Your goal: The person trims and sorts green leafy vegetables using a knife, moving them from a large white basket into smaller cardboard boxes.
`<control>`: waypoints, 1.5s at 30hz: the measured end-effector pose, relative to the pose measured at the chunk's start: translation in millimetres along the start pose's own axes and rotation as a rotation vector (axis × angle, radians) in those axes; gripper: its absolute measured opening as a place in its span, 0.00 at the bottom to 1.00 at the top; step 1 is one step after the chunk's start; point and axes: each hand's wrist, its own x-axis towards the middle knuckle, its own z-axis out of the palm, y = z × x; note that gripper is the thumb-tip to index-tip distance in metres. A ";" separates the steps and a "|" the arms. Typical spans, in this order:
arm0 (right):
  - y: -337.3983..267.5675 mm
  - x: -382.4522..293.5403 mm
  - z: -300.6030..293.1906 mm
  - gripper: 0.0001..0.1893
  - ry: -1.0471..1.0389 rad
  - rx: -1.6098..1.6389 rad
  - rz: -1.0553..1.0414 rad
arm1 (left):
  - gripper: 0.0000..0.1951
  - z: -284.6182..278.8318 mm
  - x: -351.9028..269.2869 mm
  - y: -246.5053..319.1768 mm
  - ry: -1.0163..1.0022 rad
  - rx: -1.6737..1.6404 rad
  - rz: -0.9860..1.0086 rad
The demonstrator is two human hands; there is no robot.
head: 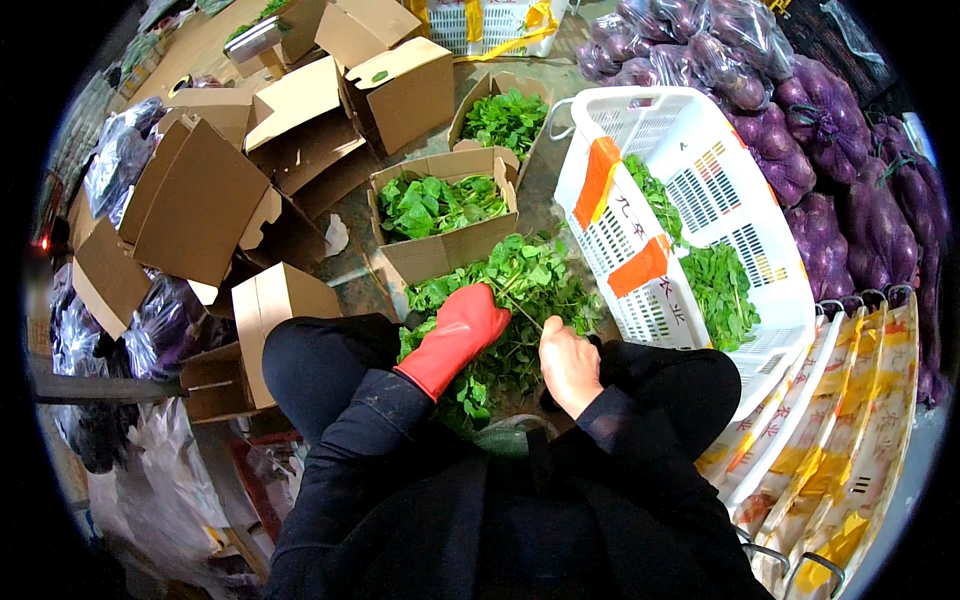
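My left hand [461,334], in a red rubber glove, is closed on a leafy green stem above a heap of leafy greens [525,277] between my knees. The thin stem runs from the glove to my bare right hand [568,364], whose fingers are curled closed at its other end. Just beyond the heap stands an open cardboard box [450,251] holding leafy greens, with a second cardboard box [484,86] of greens behind it. At the right, a tilted white plastic crate [652,120] with orange tape holds more greens.
Cardboard boxes [202,202] lie piled at the left beside plastic-bagged goods [161,322]. Purple net sacks of onions [825,120] are heaped at the upper right. Taped white crates [847,450] stand nested at the lower right. Another white crate [495,30] is at the top.
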 end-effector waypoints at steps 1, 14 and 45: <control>-2.6 1.0 1.3 0.03 0.007 -0.024 0.013 | 0.19 1.0 -0.2 0.6 -0.007 0.020 -0.003; 24.9 10.3 14.6 0.08 0.019 0.893 0.402 | 0.08 9.1 3.9 -16.9 -0.214 -0.726 0.123; 60.3 46.5 -116.4 0.09 -0.453 1.501 0.709 | 0.05 -110.6 35.3 10.5 -0.248 0.103 0.818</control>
